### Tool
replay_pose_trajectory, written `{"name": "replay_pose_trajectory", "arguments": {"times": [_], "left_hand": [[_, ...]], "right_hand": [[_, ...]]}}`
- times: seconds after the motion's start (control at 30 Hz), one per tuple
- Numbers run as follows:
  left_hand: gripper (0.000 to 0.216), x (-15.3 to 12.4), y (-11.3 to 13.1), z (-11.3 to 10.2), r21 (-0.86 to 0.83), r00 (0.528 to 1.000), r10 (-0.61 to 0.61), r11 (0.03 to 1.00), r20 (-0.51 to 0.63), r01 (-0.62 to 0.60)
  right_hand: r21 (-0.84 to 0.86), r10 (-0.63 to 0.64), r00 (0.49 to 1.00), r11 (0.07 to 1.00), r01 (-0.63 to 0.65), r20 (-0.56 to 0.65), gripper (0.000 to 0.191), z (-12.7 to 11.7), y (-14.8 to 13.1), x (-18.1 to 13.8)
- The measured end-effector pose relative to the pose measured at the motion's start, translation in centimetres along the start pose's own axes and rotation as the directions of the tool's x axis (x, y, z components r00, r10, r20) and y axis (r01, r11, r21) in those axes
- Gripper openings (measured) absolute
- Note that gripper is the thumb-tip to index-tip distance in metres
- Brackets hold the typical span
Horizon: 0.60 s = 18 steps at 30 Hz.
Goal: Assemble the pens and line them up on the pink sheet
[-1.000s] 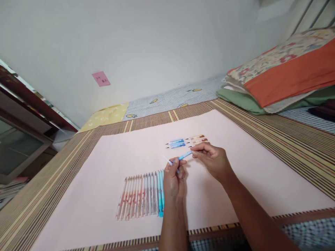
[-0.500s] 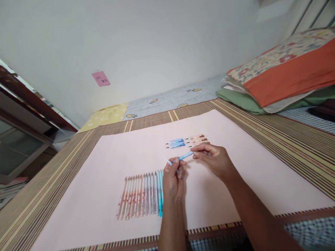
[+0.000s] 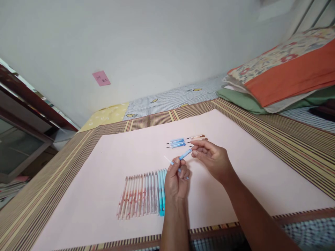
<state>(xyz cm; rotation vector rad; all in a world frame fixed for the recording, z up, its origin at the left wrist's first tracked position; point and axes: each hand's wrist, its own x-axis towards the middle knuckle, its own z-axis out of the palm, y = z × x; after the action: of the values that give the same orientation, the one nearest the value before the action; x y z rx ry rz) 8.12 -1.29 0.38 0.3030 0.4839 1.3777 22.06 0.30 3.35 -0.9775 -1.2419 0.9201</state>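
Observation:
My left hand [image 3: 178, 177] is closed around two slim blue pieces above the pink sheet. One is a blue pen barrel [image 3: 185, 154] pointing up to the right. The other, a thin blue-and-white pen part [image 3: 168, 159], crosses the fingers, its white end sticking out to the upper left. Close to the barrel's far end is my right hand [image 3: 209, 157], its thumb and index finger apart with nothing seen between them. Beyond the hands lie blue pens [image 3: 176, 143] and brown-and-cream pens [image 3: 196, 137], the latter partly hidden by my right hand.
A row of several pens [image 3: 142, 195], reddish, grey and turquoise, lies left of my left forearm on the pink sheet [image 3: 86, 195]. Beneath is a striped mat [image 3: 47, 184]. Folded bedding [image 3: 282, 73] is stacked at the right, and a pink note [image 3: 101, 78] is on the wall.
My right thumb and index finger have come apart and off the barrel's end. My left hand has shifted slightly right, with the barrel tilted more steeply.

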Motion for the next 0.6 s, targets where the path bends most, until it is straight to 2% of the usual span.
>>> {"name": "replay_pose_trajectory", "arguments": {"times": [0.1, 0.23, 0.3, 0.43, 0.5, 0.6], "left_hand": [[0.023, 0.0, 0.0, 0.1, 0.011, 1.0, 0.013, 1.0, 0.014, -0.013], [0.026, -0.1, -0.1, 0.4, 0.127, 0.999, 0.014, 0.992, 0.047, -0.02], [0.027, -0.1, -0.2, 0.6, 0.215, 0.999, 0.015, 0.976, 0.042, -0.024], [0.041, 0.1, 0.0, 0.6, 0.399, 0.996, 0.083, 0.914, -0.013, -0.071], [0.042, 0.1, 0.0, 0.5, 0.49, 0.992, 0.121, 0.867, -0.035, -0.088], [0.036, 0.2, 0.0, 0.3, 0.627, 0.979, 0.202, 0.766, -0.021, -0.145]], "right_hand": [[0.028, 0.089, 0.988, 0.995, -0.093, 0.123, 0.032, 0.0, 0.6, 0.1], [-0.001, 0.088, 0.97, 0.996, -0.09, 0.227, 0.023, 0.5, 0.9, -0.1], [0.016, 0.096, 0.97, 0.995, -0.102, 0.225, 0.02, 0.8, 0.9, -0.2], [-0.006, 0.126, 0.982, 0.992, -0.126, 0.14, 0.027, 0.6, 1.1, 0.0], [-0.097, 0.1, 0.986, 0.991, -0.088, 0.13, 0.025, 0.3, 1.4, 0.1], [-0.315, -0.035, 0.977, 0.944, 0.101, 0.208, 0.02, 0.2, 2.1, -0.1]]}}
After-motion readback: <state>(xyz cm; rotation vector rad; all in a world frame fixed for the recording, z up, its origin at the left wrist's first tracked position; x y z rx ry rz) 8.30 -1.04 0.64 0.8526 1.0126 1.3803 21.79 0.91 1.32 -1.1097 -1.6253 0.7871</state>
